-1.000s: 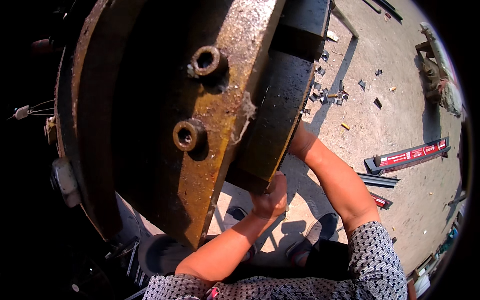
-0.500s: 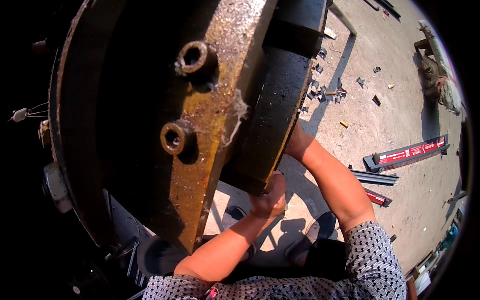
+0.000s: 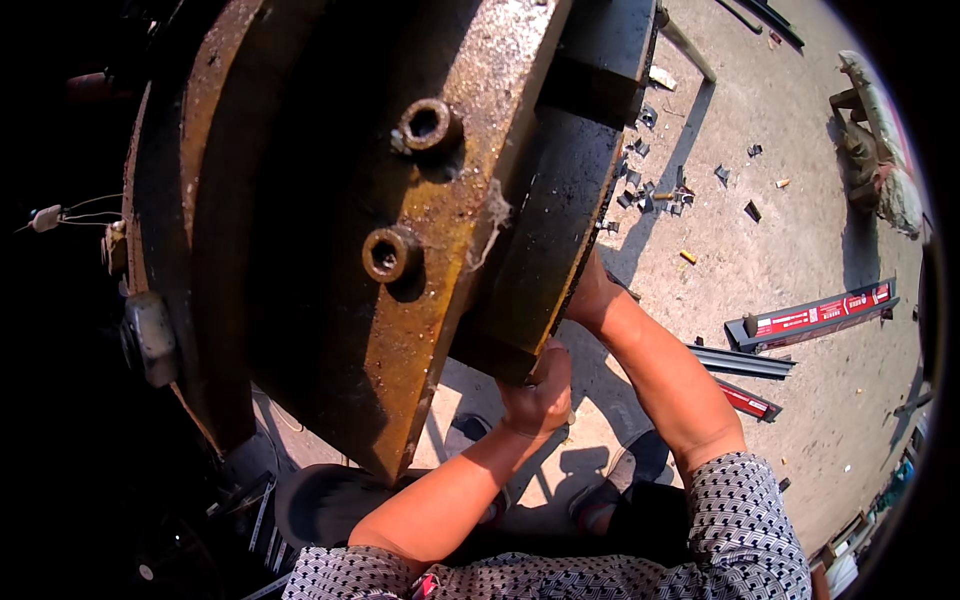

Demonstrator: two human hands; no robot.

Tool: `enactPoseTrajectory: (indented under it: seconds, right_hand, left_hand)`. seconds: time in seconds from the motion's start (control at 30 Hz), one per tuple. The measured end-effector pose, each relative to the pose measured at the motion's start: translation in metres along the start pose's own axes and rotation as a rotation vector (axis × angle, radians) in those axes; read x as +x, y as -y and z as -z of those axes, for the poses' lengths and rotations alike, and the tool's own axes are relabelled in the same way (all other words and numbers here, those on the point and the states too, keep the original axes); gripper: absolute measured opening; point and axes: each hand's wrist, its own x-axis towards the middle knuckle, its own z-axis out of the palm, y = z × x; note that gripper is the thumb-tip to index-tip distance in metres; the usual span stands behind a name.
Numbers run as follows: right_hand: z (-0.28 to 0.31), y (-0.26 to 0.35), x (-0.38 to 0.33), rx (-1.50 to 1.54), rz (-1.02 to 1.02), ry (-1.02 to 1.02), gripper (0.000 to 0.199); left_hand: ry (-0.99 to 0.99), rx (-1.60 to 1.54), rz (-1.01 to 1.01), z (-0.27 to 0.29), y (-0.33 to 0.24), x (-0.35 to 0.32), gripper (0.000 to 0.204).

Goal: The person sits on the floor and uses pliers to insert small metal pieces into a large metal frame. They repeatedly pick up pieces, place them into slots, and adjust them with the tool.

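Note:
A large oily metal machine head (image 3: 425, 330) with two hex-socket bolts fills the upper middle, close to me. Beside it, on its right, is a dark steel block (image 3: 560, 190). My left hand (image 3: 538, 398) is closed at the block's lower end, fingers curled; whatever lies in them is hidden. My right hand (image 3: 588, 290) reaches behind the block's right edge, so its fingers are out of sight. Next to the right wrist a thin dark edge (image 3: 624, 288) shows, too little of it to name.
Dark metal channel pieces with red labels (image 3: 820, 318) and a grey channel strip (image 3: 745, 360) lie on the floor at right. Small dark offcuts (image 3: 650, 195) are scattered beyond the block. A padded stand (image 3: 875, 150) is at far right; a black round seat (image 3: 330, 505) is at lower left.
The machine head and its bolts sit further right in the view. My left hand stays nearly in place. A dark edge now shows beside my right wrist.

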Motion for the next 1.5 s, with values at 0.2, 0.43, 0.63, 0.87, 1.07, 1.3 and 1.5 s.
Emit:
enactPoseTrajectory:
  seconds: [0.2, 0.43, 0.63, 0.87, 1.07, 1.3, 1.5]
  right_hand:
    - [-0.002, 0.007, -0.003, 0.105, -0.108, -0.010, 0.020]
    - [-0.007, -0.011, -0.007, 0.208, -0.203, -0.076, 0.016]
    - [-0.022, -0.014, -0.010, 0.259, -0.131, -0.165, 0.025]
    - [0.010, -0.044, 0.013, 0.036, -0.076, -0.115, 0.023]
    - [0.013, -0.047, 0.017, 0.081, -0.179, -0.133, 0.020]
    - [-0.010, -0.004, -0.003, 0.101, -0.157, -0.104, 0.020]
    - [-0.006, -0.008, -0.002, -0.063, -0.134, -0.060, 0.019]
  left_hand:
    - [-0.070, 0.259, -0.133, 0.009, 0.009, -0.003, 0.014]
    - [-0.040, 0.279, -0.156, 0.009, 0.009, -0.003, 0.021]
    - [-0.019, 0.156, -0.136, 0.019, 0.016, 0.000, 0.030]
    - [-0.028, 0.081, -0.193, 0.001, 0.018, -0.004, 0.031]
    - [0.087, -0.216, -0.054, -0.011, 0.008, -0.005, 0.017]
    - [0.272, -0.292, -0.111, 0.012, 0.010, 0.005, 0.026]
    - [0.106, 1.055, -0.469, 0.027, 0.001, 0.015, 0.010]
